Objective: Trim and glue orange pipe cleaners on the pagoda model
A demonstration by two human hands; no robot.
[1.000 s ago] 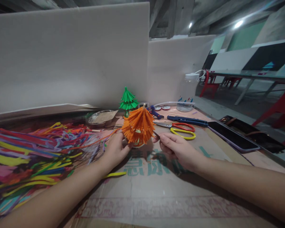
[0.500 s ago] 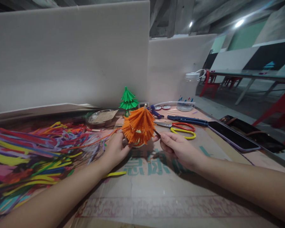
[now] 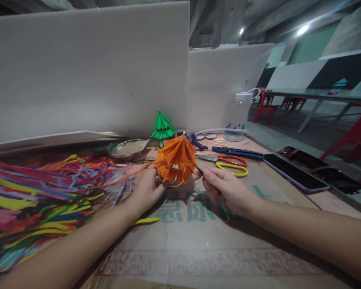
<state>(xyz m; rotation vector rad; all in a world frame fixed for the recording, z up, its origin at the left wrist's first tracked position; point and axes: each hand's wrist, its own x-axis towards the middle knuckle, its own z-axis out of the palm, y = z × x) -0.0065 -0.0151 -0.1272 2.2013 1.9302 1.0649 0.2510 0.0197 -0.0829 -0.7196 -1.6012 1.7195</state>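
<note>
An orange tree-shaped craft (image 3: 177, 160) of fuzzy strips, with a pale stick tip on top, is held over the cardboard (image 3: 198, 241). My left hand (image 3: 149, 186) grips its lower left side; some fingertips are hidden behind it. My right hand (image 3: 224, 186) pinches a thin dark stick (image 3: 199, 170), whose far end meets the craft's right edge. Behind stands a small green tree (image 3: 162, 126) of the same kind.
Colourful fuzzy strips (image 3: 48, 192) lie in a heap at left. Scissors (image 3: 231, 162), a blue cutter (image 3: 237, 152), a phone (image 3: 296, 172), a glue gun (image 3: 197, 142) and a clear bottle (image 3: 237, 114) are at right. A foil dish (image 3: 126, 149) lies behind; white boards (image 3: 87, 72) rise at the back.
</note>
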